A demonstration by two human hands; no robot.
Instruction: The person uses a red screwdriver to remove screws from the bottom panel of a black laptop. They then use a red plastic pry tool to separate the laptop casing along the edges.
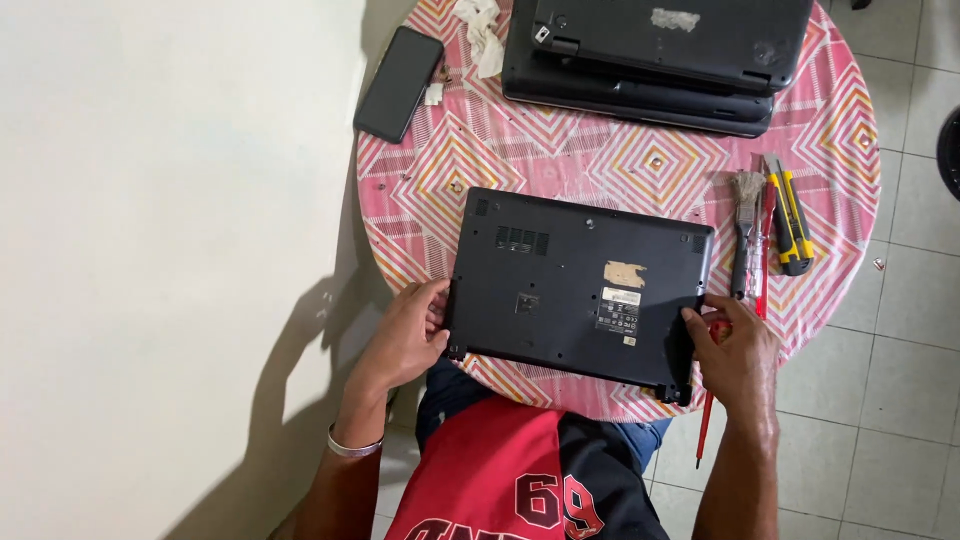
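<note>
A black laptop (580, 290) lies bottom-up at the near edge of the round table (850, 190). The left hand (405, 335) grips its left edge, fingers curled loosely around the corner. The right hand (735, 350) clasps the right edge, thumb on the casing, and pins a red screwdriver (706, 420) under the palm. A brush (745, 225) and a yellow utility knife (790, 220) lie near the right edge; a phone (398, 83) sits at the far left edge.
</note>
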